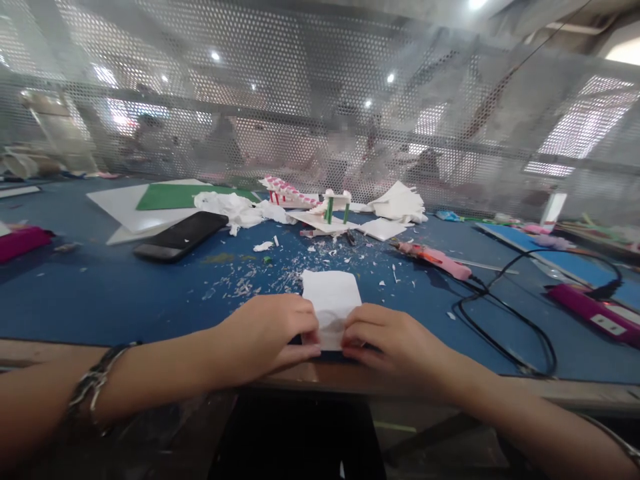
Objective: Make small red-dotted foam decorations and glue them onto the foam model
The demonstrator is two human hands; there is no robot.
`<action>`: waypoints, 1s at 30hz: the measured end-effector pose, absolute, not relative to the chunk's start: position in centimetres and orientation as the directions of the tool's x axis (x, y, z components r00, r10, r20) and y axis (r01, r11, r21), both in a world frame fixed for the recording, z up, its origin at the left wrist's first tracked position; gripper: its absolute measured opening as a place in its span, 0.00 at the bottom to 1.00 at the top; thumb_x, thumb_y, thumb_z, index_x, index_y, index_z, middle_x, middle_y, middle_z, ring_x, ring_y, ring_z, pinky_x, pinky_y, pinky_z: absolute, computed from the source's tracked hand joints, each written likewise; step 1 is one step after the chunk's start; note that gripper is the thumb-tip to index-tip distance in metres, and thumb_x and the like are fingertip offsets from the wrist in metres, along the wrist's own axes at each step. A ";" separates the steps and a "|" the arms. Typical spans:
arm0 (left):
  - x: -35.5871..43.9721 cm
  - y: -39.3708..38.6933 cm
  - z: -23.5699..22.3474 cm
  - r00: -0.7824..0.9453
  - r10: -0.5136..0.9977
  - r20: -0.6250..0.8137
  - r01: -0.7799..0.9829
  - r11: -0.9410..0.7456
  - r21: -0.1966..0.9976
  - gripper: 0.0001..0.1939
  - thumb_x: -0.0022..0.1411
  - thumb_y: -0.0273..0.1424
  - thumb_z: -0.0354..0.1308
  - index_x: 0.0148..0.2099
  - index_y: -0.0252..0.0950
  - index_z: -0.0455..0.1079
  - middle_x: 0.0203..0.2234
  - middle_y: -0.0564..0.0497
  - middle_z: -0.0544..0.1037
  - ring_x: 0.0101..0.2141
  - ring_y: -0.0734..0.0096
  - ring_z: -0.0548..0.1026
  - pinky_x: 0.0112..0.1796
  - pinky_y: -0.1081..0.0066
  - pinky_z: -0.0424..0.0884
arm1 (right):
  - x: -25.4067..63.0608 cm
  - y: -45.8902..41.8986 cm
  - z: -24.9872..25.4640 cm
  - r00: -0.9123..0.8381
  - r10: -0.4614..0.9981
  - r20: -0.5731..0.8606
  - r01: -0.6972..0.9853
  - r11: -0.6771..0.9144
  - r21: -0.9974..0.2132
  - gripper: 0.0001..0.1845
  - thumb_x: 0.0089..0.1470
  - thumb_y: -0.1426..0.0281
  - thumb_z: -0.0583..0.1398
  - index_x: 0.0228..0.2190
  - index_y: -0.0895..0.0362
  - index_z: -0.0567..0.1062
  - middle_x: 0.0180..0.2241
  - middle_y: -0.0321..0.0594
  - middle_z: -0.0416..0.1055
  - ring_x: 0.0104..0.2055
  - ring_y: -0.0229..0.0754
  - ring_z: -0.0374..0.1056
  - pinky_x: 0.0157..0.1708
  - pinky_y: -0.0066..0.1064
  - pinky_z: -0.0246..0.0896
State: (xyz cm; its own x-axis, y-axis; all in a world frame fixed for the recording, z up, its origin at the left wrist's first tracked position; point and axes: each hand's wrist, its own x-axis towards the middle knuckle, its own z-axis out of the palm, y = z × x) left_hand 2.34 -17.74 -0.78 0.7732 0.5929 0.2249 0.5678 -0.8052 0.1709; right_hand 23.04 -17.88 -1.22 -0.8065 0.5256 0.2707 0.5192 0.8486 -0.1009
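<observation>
A small white sheet of paper (332,292) lies at the front edge of the blue table, between my two hands. Its left edge is pinched by my left hand (280,330), fingers curled with the thumb below. On the opposite side, my right hand (383,335) grips the near right edge in the same way. The paper's near end curves up slightly between the fingers. Beyond it stands a little paper model (333,203) with green posts and a white top, beside a pink-and-white sloped piece (287,192) on red posts.
White scraps litter the blue tabletop (165,300). A black phone (185,237) lies left, near a green sheet (175,196) and crumpled tissue (230,208). At right are a pink glue gun or soldering-type tool (440,260) with a black cable (500,327), and a purple power strip (593,313).
</observation>
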 end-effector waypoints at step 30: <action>2.9 -16.6 -0.5 0.605 0.796 0.016 0.661 -0.514 0.546 0.07 0.48 0.30 0.53 0.21 0.34 0.66 0.16 0.58 0.67 0.21 0.78 0.63 0.24 0.77 0.56 | 22.2 -17.6 -0.8 -0.701 0.700 0.140 0.693 0.714 -0.100 0.09 0.52 0.74 0.51 0.24 0.61 0.68 0.26 0.40 0.63 0.28 0.36 0.59 0.27 0.27 0.55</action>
State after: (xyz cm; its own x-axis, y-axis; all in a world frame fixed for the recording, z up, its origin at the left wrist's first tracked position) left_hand 2.93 -16.58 -0.47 0.6051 0.7960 0.0160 0.6615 -0.5139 0.5462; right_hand 22.16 -17.62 -0.75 -0.7006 0.6997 0.1399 0.6932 0.7139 -0.0996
